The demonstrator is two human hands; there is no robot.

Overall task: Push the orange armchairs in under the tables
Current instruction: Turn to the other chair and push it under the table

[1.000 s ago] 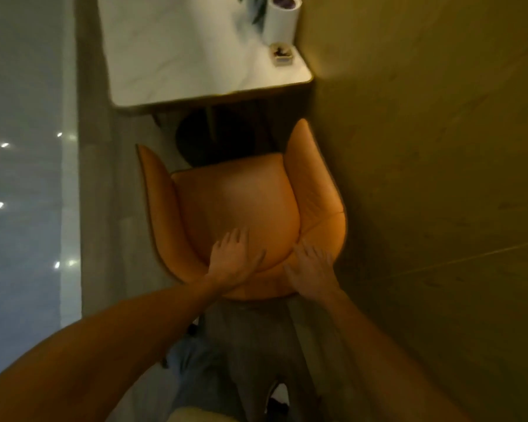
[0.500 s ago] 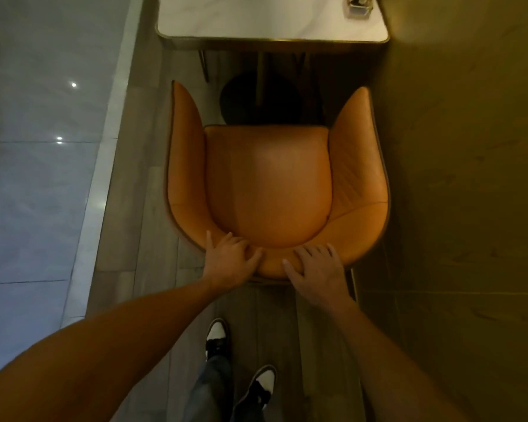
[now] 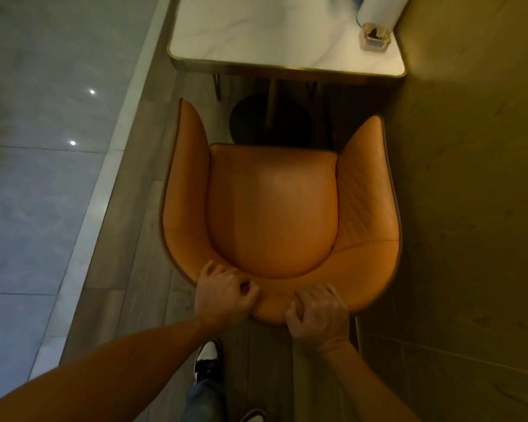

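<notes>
Since the earlier frame both sets of fingers have curled from flat into a grip: left hand (image 3: 224, 295) and right hand (image 3: 317, 312) clutch the back rim of the orange armchair (image 3: 273, 208). It stands short of the counter (image 3: 265, 35), open front and long axis facing it. Its right arm sits near the wall (image 3: 470, 208) and could scrape.

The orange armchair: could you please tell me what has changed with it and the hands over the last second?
The orange armchair has swung from slanted to square with the table. Both hands slid from the seat back's inner face to its top edge: left hand, right hand, fingers now curled in a grip. The chair remains short of the table.
</notes>
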